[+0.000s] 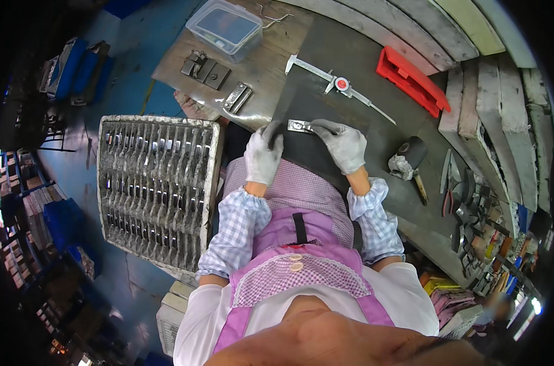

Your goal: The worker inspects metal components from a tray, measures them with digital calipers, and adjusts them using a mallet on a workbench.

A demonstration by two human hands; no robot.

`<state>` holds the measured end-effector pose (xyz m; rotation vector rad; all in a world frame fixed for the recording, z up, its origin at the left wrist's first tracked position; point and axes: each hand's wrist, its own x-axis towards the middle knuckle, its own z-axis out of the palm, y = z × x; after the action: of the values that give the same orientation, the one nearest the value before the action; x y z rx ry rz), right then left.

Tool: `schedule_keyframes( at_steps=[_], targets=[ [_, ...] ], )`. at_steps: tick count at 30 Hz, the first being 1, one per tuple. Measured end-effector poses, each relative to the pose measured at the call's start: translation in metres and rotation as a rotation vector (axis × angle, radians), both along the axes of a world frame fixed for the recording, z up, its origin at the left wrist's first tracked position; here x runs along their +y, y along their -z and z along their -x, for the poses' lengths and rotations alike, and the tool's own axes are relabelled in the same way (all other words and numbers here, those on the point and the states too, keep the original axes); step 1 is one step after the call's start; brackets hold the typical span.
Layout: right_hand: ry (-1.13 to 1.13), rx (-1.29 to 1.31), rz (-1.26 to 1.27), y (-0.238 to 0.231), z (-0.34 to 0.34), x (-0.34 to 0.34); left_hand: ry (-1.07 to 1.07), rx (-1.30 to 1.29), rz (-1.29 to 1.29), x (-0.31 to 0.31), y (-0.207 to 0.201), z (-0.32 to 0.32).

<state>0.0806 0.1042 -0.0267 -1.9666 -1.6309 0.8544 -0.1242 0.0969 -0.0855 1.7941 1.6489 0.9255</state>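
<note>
A small shiny metal plate (298, 126) with a hole or raised feature lies flat at the near edge of the dark bench top. My right hand (344, 148), in a white glove with darkened fingertips, pinches its right end between thumb and fingers. Just left of the plate is my left hand (263, 160), also gloved and apart from it. Its fingers are curled inward, hiding whatever may be in them. Left of both hands, a framed tray (213, 177) holds rows of similar shiny strips between grey dividers.
A caliper (313, 68) with a red dial lies beyond my hands, near a red plastic holder (413, 80). Metal blocks (207, 71) and a clear box (228, 29) sit at the far left. Rightward are a mallet (412, 155), pliers (449, 198) and stacked trays (496, 116).
</note>
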Motion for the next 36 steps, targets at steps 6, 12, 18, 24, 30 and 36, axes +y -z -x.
schedule_keyframes(
  at_steps=[6,12,18,24,30,36],
  targets=[
    [-0.056,0.142,0.052,0.006,-0.020,0.008,0.243,0.191,-0.188,0.012,0.001,-0.040],
    [0.068,-0.129,-0.503,0.075,-0.067,-0.032,0.239,0.337,-0.199,-0.004,0.019,-0.051],
    [0.095,-0.112,-0.591,0.089,-0.071,-0.032,0.228,0.366,-0.197,-0.002,0.025,-0.059],
    [-0.080,-0.305,-0.449,0.063,-0.053,-0.028,0.154,0.414,-0.204,-0.004,0.020,-0.040],
    [-0.099,-0.070,-0.423,0.025,0.010,-0.024,0.332,-0.075,-0.076,0.000,-0.042,-0.024],
    [-0.381,0.186,-0.291,0.009,0.070,-0.031,0.252,-0.355,0.463,-0.048,-0.052,0.131]
  ],
)
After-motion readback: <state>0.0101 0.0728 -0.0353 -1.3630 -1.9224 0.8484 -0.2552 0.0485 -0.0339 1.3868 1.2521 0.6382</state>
